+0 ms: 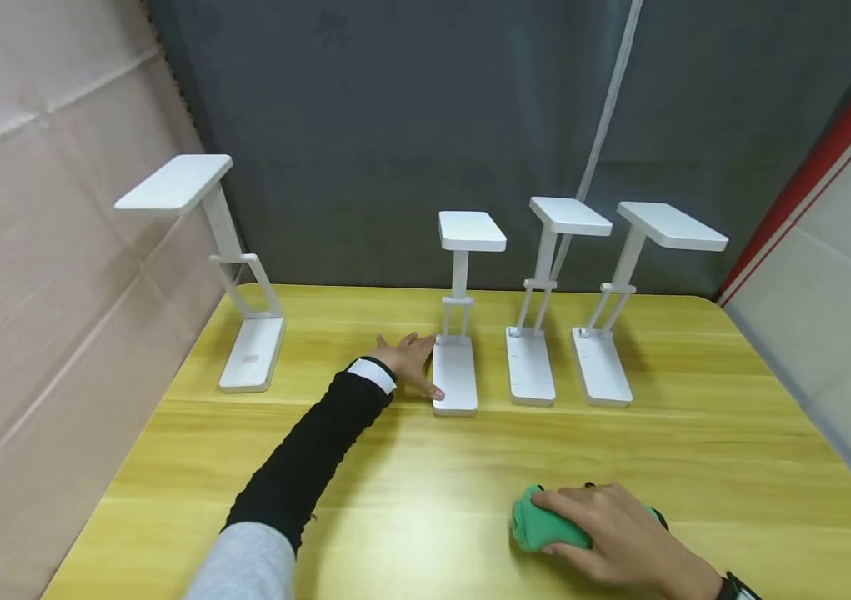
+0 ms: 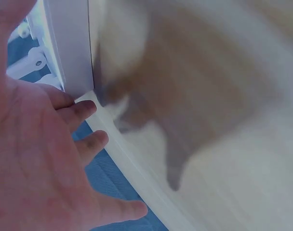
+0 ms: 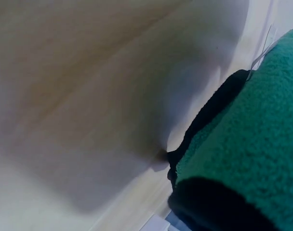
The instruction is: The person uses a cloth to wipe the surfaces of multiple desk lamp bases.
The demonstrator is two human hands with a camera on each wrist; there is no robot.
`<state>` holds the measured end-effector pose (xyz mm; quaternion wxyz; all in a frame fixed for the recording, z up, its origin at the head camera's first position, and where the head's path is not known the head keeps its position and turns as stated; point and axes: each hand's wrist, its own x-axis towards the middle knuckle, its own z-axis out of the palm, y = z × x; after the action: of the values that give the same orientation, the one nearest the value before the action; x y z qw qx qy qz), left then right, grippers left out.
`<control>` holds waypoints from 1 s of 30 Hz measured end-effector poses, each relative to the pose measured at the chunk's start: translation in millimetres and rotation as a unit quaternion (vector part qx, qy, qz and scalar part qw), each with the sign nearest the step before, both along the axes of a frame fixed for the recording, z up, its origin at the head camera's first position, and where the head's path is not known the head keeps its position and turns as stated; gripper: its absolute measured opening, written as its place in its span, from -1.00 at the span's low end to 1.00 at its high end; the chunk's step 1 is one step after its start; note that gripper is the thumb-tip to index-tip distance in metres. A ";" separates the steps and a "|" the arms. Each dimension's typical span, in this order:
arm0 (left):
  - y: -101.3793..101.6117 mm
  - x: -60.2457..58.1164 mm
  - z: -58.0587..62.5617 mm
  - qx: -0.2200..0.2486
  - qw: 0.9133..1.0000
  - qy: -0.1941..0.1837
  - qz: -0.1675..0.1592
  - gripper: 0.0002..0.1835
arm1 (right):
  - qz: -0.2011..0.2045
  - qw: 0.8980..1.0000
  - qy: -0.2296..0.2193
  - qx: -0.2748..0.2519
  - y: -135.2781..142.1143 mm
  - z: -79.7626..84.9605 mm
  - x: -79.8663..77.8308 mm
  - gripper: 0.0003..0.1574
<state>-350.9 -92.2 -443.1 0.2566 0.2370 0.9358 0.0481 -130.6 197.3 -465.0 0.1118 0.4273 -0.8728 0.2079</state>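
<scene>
My left hand (image 1: 408, 362) reaches across the table, fingers spread, to the left side of a white folding desk lamp (image 1: 454, 375). Its thumb meets the near left edge of the lamp's base. In the left wrist view, straight fingertips (image 2: 99, 139) lie beside the base (image 2: 72, 43). My right hand (image 1: 616, 533) grips a folded green cloth (image 1: 545, 523) low over the front right of the table. Fuzzy pile and black edging show on the cloth (image 3: 247, 130) in the right wrist view, where the hand itself is hidden.
Two similar white lamps (image 1: 530, 367) (image 1: 601, 367) stand to the right of the touched one. Another lamp (image 1: 251, 354) is at the table's far left. A dark grey curtain (image 1: 380, 133) hangs behind the wooden table (image 1: 365, 517), with pale walls at both sides.
</scene>
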 end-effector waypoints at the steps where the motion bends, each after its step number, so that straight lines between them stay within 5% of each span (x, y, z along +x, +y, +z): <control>1: -0.8 -2.1 -0.1 -0.001 1.000 -0.001 0.006 0.17 | 0.003 1.000 0.002 -0.003 -0.5 -1.0 0.8 -0.41; 8: -6.4 -6.0 6.2 -0.016 0.999 -0.017 0.035 0.14 | 0.009 1.000 0.021 0.003 -3.4 -5.6 2.1 -0.37; 15: -27.8 4.6 7.5 0.032 0.999 0.034 0.017 0.12 | -0.003 0.999 0.033 0.011 -0.8 -3.6 1.4 -0.36; 18: -66.5 15.7 17.2 0.074 0.996 0.043 0.030 0.05 | -0.016 0.999 0.032 0.013 2.2 0.1 1.6 -0.36; 23: -174.2 32.1 33.9 0.076 0.991 0.037 0.104 -0.09 | -0.030 0.999 0.028 0.005 2.0 0.1 -3.4 -0.34; 26: -225.7 34.8 27.8 0.059 0.987 0.057 0.141 -0.15 | -0.036 0.999 0.030 -0.002 3.9 1.5 -3.1 -0.30; 30: -260.0 37.6 12.6 0.040 0.983 0.066 0.165 -0.30 | -0.041 0.998 0.039 -0.006 6.6 2.8 -3.4 -0.28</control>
<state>-313.2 -352.2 -430.5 0.1729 0.0918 0.9742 0.1120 -134.0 203.9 -462.2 0.1570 0.3979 -0.8835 0.1909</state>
